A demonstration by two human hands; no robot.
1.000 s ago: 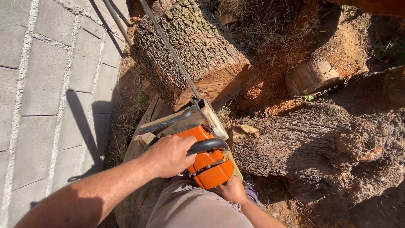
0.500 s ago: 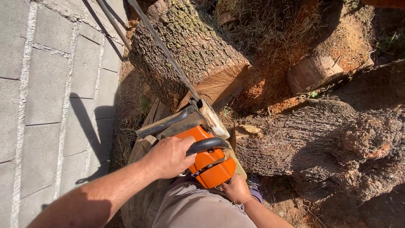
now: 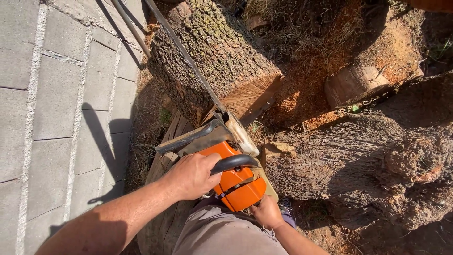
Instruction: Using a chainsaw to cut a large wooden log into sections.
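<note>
I hold an orange chainsaw (image 3: 236,182) in front of my lap. My left hand (image 3: 191,175) grips its black front handle. My right hand (image 3: 266,211) is closed on the rear handle, partly hidden under the saw body. The long guide bar (image 3: 188,59) runs up and away along the top of a thick bark-covered log (image 3: 212,56), lying on or just above the bark. Whether the chain is cutting into the wood cannot be seen.
A second large log (image 3: 368,160) lies to the right, close to my right hand. A cut stump piece (image 3: 354,85) sits beyond it amid orange sawdust (image 3: 306,89). Grey paving slabs (image 3: 56,104) fill the left. Wooden boards (image 3: 165,160) lie under the saw.
The view has shifted slightly; the saw and both hands stay in the same grip, with the bar still along the log.
</note>
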